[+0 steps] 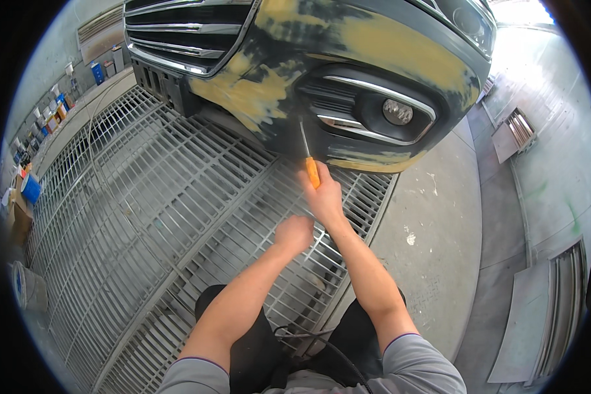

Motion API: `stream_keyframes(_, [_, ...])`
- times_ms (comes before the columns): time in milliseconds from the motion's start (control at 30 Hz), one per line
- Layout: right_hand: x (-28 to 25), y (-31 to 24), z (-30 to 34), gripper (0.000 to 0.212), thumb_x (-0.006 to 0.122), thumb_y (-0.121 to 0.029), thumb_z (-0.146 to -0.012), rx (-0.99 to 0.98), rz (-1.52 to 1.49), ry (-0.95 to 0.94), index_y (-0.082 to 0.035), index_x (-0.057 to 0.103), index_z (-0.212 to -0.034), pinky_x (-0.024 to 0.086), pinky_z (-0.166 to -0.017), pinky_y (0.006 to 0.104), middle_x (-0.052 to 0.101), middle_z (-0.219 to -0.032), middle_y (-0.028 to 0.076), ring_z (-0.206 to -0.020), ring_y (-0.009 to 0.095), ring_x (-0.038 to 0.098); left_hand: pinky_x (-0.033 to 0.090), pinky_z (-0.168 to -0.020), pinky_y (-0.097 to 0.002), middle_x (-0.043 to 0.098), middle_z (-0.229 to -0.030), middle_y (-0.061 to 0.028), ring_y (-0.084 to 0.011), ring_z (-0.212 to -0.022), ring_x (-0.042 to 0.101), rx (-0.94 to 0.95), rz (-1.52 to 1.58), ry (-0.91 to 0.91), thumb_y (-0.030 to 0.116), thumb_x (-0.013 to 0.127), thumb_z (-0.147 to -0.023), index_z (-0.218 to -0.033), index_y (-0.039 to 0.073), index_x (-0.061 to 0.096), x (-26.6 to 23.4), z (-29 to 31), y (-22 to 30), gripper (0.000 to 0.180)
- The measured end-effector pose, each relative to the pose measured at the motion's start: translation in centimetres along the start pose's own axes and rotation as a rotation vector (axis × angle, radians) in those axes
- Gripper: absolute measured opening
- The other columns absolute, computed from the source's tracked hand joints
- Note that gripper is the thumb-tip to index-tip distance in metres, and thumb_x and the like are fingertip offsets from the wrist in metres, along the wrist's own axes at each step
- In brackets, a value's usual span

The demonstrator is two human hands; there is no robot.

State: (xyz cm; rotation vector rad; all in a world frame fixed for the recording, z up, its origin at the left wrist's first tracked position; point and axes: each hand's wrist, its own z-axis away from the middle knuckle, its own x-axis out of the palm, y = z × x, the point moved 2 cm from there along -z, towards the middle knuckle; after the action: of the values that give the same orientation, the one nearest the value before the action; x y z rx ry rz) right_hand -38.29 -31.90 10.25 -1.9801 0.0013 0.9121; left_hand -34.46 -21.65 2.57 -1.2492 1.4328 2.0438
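Observation:
My right hand (323, 194) is wrapped round the orange handle of a screwdriver (311, 172). The screwdriver's thin metal shaft points up at the dark bumper (289, 134), its tip close to the edge of the fog lamp surround (377, 108); whether it touches cannot be made out. Yellowish filler patches cover parts of the bumper. Lower and to the left, my left hand (294, 235) is closed in a fist over the floor grating, apart from the bumper. Its fingers are turned away, so anything inside them is hidden.
Metal floor grating (144, 190) spreads under and left of the car, with a cable lying across it. Cans and bottles (52, 121) line the left wall, near a blue container (30, 188) and a bucket (29, 287). Panels (532, 322) lean at the right wall. A dark hose (338, 351) crosses my lap.

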Motion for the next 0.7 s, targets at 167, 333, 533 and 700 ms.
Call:
stream_keyframes(167, [1.7,-0.9,0.0,0.049,0.07,-0.045,-0.102,-0.002,-0.081,0.111,-0.011,0.061,-0.137,0.056,-0.075,0.0529,0.076,-0.093,0.024,-0.088,0.048,0.073,0.061,-0.089,-0.0513,0.079,-0.108,-0.0173,-0.0373,-0.105,0.077,-0.086,-0.069,-0.099,0.015,0.063,-0.092,-0.106,0.008,0.079,-0.5,-0.3,-0.4,0.022])
stream_keyframes(333, [3.5,-1.6,1.4,0.05,0.068,-0.048,-0.103,0.049,-0.127,0.19,-0.013,0.06,-0.137,0.056,-0.076,0.0565,0.076,-0.095,0.026,-0.091,0.052,0.071,0.061,-0.092,-0.0504,0.079,-0.114,-0.0178,-0.0366,-0.109,0.076,-0.163,-0.013,-0.132,0.015,0.064,-0.094,-0.112,0.008,0.079,-1.8,0.2,-1.1,0.025])
stream_keyframes(533, [4.5,-0.9,2.8,0.05,0.069,-0.046,-0.103,0.172,-0.247,0.232,-0.013,0.059,-0.14,0.056,-0.075,0.0544,0.076,-0.095,0.025,-0.089,0.051,0.073,0.061,-0.09,-0.0504,0.079,-0.11,-0.0197,-0.0389,-0.106,0.076,-0.167,-0.041,-0.07,0.026,0.061,-0.096,-0.109,0.008,0.08,-1.9,-0.6,-3.7,0.029])
stream_keyframes(700, [4.9,0.5,3.6,0.051,0.071,-0.043,-0.103,0.096,-0.16,0.279,-0.009,0.059,-0.14,0.057,-0.076,0.0518,0.076,-0.097,0.025,-0.088,0.048,0.074,0.061,-0.091,-0.0501,0.079,-0.11,-0.0191,-0.0391,-0.107,0.076,-0.176,-0.029,-0.068,0.02,0.06,-0.095,-0.109,0.008,0.08,-2.8,-0.4,-3.6,0.027])
